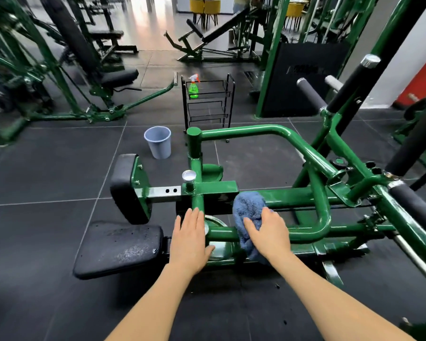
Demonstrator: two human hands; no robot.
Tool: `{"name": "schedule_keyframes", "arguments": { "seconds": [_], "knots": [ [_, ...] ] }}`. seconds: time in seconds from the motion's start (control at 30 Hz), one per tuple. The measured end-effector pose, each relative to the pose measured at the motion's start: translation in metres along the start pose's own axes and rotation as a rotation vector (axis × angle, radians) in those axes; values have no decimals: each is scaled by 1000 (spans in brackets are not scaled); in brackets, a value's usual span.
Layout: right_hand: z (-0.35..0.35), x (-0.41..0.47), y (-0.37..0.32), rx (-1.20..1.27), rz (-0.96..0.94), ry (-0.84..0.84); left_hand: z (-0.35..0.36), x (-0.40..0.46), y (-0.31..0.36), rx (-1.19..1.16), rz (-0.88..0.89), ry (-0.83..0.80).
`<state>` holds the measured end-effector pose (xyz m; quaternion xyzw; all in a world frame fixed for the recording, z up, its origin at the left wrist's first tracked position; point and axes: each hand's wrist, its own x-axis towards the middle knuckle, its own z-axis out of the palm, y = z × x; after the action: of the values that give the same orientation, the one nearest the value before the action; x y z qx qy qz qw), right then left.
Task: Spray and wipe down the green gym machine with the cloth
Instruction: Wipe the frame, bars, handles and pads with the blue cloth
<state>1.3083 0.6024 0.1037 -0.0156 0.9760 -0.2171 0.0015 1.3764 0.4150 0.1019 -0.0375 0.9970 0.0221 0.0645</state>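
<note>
The green gym machine [303, 148] fills the middle and right, with a black seat pad [118, 247] and a chest pad [126, 188] on its left. A blue cloth [249, 207] is draped over a horizontal green tube near the centre. My right hand [268, 232] presses flat on the cloth, fingers spread. Beside it, my left hand [190, 235] rests with straight fingers on the green frame, holding nothing. The green spray bottle [193, 88] stands on the top shelf of a black wire cart [228, 104] beyond the machine.
A grey bucket [158, 141] stands on the dark tiled floor left of the cart. Other green machines and black benches stand at the left and back. Black-gripped handles of the machine rise at the right. Yellow chairs are far behind.
</note>
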Motion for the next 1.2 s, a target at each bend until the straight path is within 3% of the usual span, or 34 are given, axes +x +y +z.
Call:
{"name": "schedule_keyframes", "arguments": {
  "seconds": [0.1,0.2,0.27,0.43,0.5,0.57,0.7,0.9,1.03,1.2],
  "knots": [
    [11,2,-32,-98,-86,-221,8,-5,-9,-175,-159,-12],
    [11,10,-43,-175,-167,-295,18,-5,-13,-407,-292,3],
    [2,12,-47,-135,-215,-299,22,-3,-13,-545,-354,6],
    [-2,2,-84,278,-200,-139,33,6,-8,-784,-433,21],
    [18,-7,-102,189,-316,-246,33,6,-8,-775,-451,2],
    [38,-12,-112,-55,-340,-293,34,5,-11,-739,-444,-18],
    [52,6,-119,-131,-279,-170,35,4,-16,-844,-421,116],
    [54,17,-114,230,-96,-126,52,5,-23,-939,-406,139],
    [58,-8,-97,474,-97,32,56,2,-23,-899,-386,118],
    [69,-49,-85,428,-183,301,65,-27,-20,-1037,-277,-13]
  ]
}}
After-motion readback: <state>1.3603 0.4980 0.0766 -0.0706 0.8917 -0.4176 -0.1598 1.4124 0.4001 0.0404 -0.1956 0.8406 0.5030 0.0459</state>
